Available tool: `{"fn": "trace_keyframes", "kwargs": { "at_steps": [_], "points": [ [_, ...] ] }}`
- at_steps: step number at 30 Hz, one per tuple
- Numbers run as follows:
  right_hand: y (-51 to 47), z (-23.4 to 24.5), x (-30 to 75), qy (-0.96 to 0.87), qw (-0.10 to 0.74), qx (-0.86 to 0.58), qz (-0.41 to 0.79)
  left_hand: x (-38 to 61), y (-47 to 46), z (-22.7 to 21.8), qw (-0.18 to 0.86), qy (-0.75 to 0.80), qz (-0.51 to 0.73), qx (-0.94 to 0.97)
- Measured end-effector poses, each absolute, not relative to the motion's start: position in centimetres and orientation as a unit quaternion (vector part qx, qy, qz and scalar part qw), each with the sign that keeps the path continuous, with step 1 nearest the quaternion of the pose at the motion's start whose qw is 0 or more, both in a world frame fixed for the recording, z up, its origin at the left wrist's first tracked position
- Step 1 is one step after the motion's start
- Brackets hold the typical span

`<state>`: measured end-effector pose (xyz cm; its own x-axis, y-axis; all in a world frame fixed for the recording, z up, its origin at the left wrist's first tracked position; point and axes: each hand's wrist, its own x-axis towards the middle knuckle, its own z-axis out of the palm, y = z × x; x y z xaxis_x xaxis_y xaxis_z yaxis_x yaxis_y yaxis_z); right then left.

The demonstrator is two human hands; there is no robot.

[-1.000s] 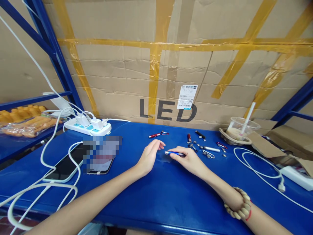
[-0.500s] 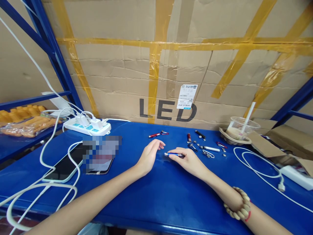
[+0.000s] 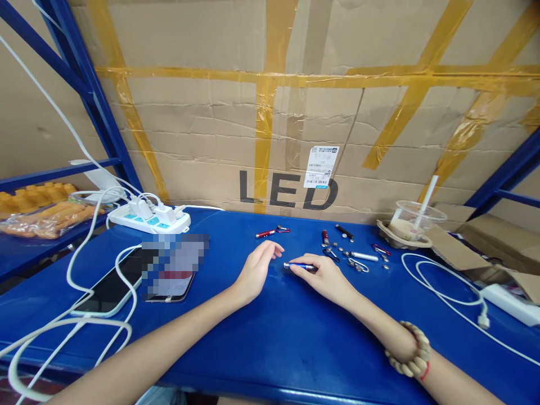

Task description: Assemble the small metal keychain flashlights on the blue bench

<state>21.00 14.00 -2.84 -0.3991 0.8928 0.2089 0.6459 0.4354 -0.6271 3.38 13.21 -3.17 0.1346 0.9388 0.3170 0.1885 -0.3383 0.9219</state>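
Between the thumb and fingers of my right hand (image 3: 327,277) is a small blue flashlight (image 3: 298,266), its silver end pointing left; the hand covers its other end. To the left of it, my left hand (image 3: 258,270) rests on edge on the blue table (image 3: 253,349), holding nothing, fingers loosely curved and apart from the flashlight. Beyond my hands lies a red flashlight (image 3: 265,234) with a small clip. Behind my right hand are another red flashlight (image 3: 324,237), a black one (image 3: 344,230), a silver one (image 3: 364,256), carabiner clips (image 3: 359,266) and several button cells (image 3: 385,267).
On the left are a white power strip (image 3: 147,218), two phones (image 3: 112,287) and looping white cables (image 3: 70,323). A plastic cup with a straw (image 3: 415,219) stands in a carton holder at right, near an open cardboard box (image 3: 502,247). A large taped carton (image 3: 202,129) forms the back.
The camera view has shifted very slightly. Both hands and the blue flashlight stay where they were.
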Motion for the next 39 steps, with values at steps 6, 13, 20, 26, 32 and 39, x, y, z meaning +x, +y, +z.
{"fn": "trace_keyframes", "kwargs": {
  "at_steps": [6,13,20,26,32,39],
  "points": [
    [13.71,-2.34,20.93,-0.797,0.260,-0.497,0.225,3.41,13.12,-2.97,0.384,0.434,0.495,0.647],
    [13.64,-2.19,21.00,-0.802,0.248,-0.491,0.232,3.35,13.13,-3.05,0.382,0.432,0.494,0.650],
    [13.59,-2.26,21.03,-0.803,0.247,-0.493,0.225,3.39,13.19,-3.12,0.382,0.433,0.493,0.651],
    [13.74,-2.52,21.02,-0.805,0.254,-0.488,0.222,3.40,13.16,-3.10,0.380,0.435,0.492,0.652],
    [13.73,-2.47,20.95,-0.801,0.254,-0.496,0.219,3.38,13.12,-3.01,0.381,0.435,0.489,0.653],
    [13.65,-2.48,20.96,-0.803,0.265,-0.489,0.214,3.42,13.07,-2.96,0.377,0.443,0.484,0.654]
  ]
}}
